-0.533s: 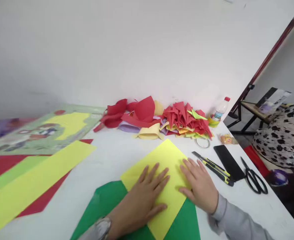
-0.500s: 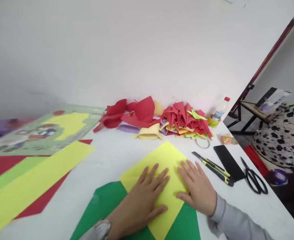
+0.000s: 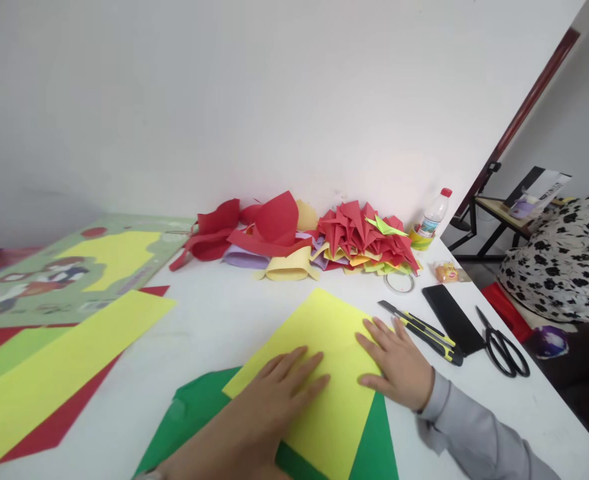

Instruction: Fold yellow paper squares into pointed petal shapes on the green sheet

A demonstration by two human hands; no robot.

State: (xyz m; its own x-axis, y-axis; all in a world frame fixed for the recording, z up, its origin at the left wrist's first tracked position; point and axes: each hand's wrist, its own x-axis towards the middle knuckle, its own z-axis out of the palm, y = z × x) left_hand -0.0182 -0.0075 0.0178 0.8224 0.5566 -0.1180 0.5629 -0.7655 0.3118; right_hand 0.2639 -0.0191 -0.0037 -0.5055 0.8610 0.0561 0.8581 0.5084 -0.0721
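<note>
A sheet of yellow paper [image 3: 334,393] lies at a slant in front of me, partly over a green sheet [image 3: 199,403]. My left hand [image 3: 274,400] rests on the yellow paper's left side with its fingers spread; its thumb is not plainly visible. On the paper's right edge lies my right hand [image 3: 397,363], palm down, fingers apart. Neither hand grips anything. Just beyond the right fingers are two yellow-and-black utility knives [image 3: 424,333], lying side by side.
Scissors [image 3: 501,347] and a black flat piece [image 3: 453,320] lie right. Behind stand a tape roll [image 3: 399,283], a bottle [image 3: 434,215], folded red paper shapes [image 3: 357,230] and red paper hats [image 3: 274,223]. Yellow strips [image 3: 74,373] and a printed board [image 3: 39,287] lie left.
The yellow paper has turned a little under my hands. My left hand has slid toward me and left on it; the right hand has shifted to its right edge. The view has shifted slightly.
</note>
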